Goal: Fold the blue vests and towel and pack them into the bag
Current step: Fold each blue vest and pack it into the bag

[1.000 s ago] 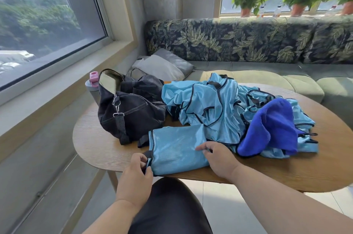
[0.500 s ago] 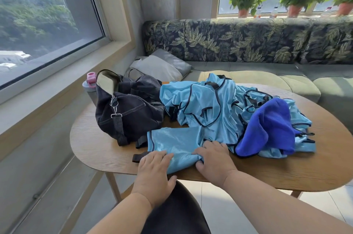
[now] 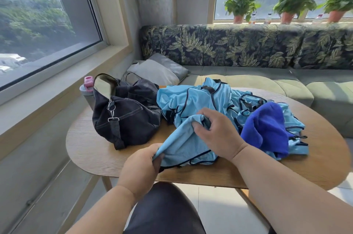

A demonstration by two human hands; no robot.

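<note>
A light blue vest (image 3: 183, 144) is gripped at its near corner by the left hand (image 3: 142, 166) and pinched higher up by the right hand (image 3: 215, 134), beside the black bag (image 3: 126, 119).

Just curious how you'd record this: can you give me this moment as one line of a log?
step: folding vest | left hand: pinches its near corner | right hand: grips its far edge | bag: beside pile | towel: on pile, unfolded
</note>
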